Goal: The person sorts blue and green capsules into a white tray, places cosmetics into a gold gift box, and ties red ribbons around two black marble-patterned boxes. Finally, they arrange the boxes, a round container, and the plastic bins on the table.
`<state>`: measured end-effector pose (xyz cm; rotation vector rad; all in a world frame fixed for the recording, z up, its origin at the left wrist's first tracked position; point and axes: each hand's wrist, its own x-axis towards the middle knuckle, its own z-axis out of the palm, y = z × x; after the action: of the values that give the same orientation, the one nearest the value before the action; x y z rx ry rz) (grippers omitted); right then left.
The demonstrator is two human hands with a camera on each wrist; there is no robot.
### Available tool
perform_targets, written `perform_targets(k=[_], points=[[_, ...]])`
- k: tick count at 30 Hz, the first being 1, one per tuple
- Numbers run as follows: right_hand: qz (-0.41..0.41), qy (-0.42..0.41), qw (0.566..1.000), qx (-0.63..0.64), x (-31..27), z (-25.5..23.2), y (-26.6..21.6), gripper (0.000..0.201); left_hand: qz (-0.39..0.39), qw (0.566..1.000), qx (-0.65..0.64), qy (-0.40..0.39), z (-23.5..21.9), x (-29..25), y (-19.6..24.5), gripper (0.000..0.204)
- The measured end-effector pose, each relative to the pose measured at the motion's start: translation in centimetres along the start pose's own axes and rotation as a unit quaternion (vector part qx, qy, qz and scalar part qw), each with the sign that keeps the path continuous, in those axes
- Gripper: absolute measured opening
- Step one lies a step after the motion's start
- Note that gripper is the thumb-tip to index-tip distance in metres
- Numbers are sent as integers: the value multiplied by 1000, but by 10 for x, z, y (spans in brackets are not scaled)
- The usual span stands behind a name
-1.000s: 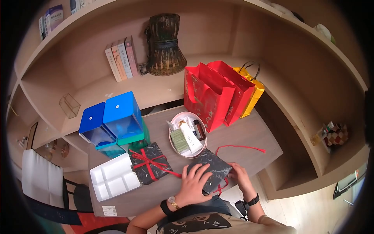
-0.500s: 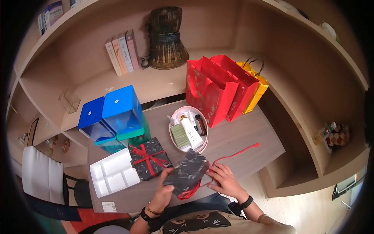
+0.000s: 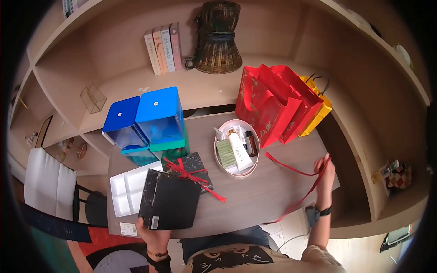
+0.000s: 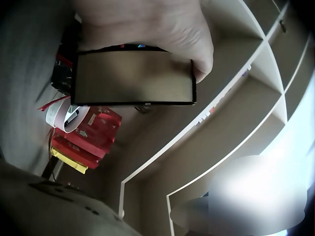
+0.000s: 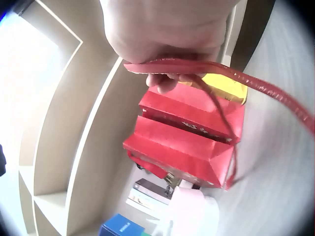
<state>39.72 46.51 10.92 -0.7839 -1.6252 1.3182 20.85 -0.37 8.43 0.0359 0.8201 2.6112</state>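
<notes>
Plainly, the hands are well apart: the left hand [image 3: 153, 236] grips the black box [image 3: 170, 202], and the right hand [image 3: 325, 179] holds the red ribbon [image 5: 268, 87] out sideways, probably keeping it clear. Tilted up beyond the left hand over the bench [image 3: 246, 200], the box shows a plain dark face, marbled edges and a pale label [image 3: 154, 222] near the thumb.

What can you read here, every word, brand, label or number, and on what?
"LAM", last letter unclear: white tube
Book spines: too small to read surely
Label on the black box: too small
Label on the table corner: too small
Marks on light-blue lid and dark-blue lid: too small
Blue box lettering, right wrist view: blurred
</notes>
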Motion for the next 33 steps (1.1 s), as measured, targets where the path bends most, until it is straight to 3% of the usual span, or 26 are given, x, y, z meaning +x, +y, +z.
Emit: perform_targets(k=[2,4,8,11,15,18,19,21,23,26,29,32,33], points=[[43,-40,998,-11,34,-2,-19,56,-45,998,-35,17,-10,-7,1,72],[-39,-83,988,-120,67,5,-42,55,-82,995,-44,18,-17,-15,0,73],[-144,-110,971,-157,136,18,-147,49,-100,993,-52,41,-16,-24,-5,70],[-126,-122,984,17,168,23,-237,36,-98,993,-59,41,-18,-25,-6,71],[-150,-267,927,216,184,15,-267,35,-111,990,-78,38,-18,-28,-12,73],[-161,-170,955,181,154,33,-239,41,-129,987,-87,43,-17,-27,-18,76],[-164,-232,948,142,154,25,-218,44,-135,986,-87,47,-16,-26,-20,77],[-144,-266,947,112,132,33,-178,47,-161,982,-88,51,-16,-27,-23,77],[-68,-321,944,43,98,44,-148,38,-188,977,-88,53,-14,-29,-26,77],[43,-308,950,-5,53,55,-86,31,-228,967,-99,53,-11,-26,-31,76],[217,-374,902,-2,2,71,-61,32,-267,953,-136,44,-4,-20,-42,74],[205,-465,860,45,-49,97,-35,34,-303,941,-151,7,3,-13,-60,73],[256,-461,849,42,-65,105,-35,38,-318,937,-144,-3,5,-11,-66,73]])
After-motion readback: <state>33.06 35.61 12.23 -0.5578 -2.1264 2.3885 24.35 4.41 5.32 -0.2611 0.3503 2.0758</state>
